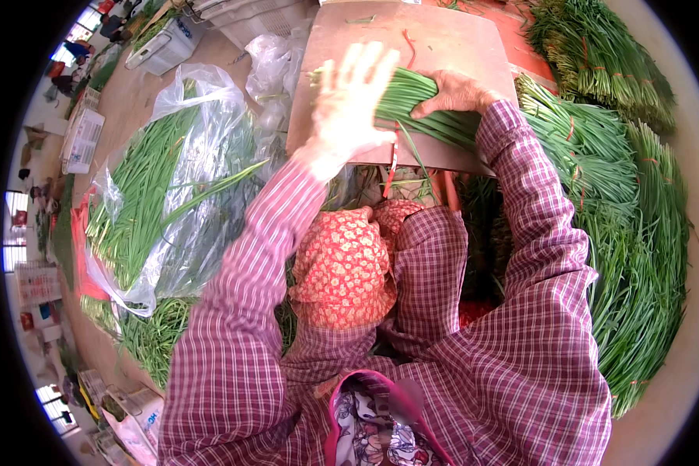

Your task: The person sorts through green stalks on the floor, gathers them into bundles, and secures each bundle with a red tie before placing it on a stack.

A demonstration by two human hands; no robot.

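Observation:
A bunch of long green garlic chives [405,95] lies crosswise on a brown board [349,31] in front of me. My right hand [460,93] is closed over the bunch, its thumb on the near side and its fingers over the far side. My left hand [353,101], overexposed and slightly blurred, is raised over the bunch's left end with its fingers spread. It holds nothing; I cannot tell whether it touches the stalks. A red tie strip [394,159] dangles over the board's near edge under the bunch. Another thin red strip [409,48] lies farther back on the board.
Tied bunches of chives [582,140] are heaped along the right side. On the left, a clear plastic bag [198,179] holds loose chives. Crumpled plastic [270,66] touches the board's left side. White crates [165,45] stand at the back left. An orange flowered cloth [342,268] covers my knee.

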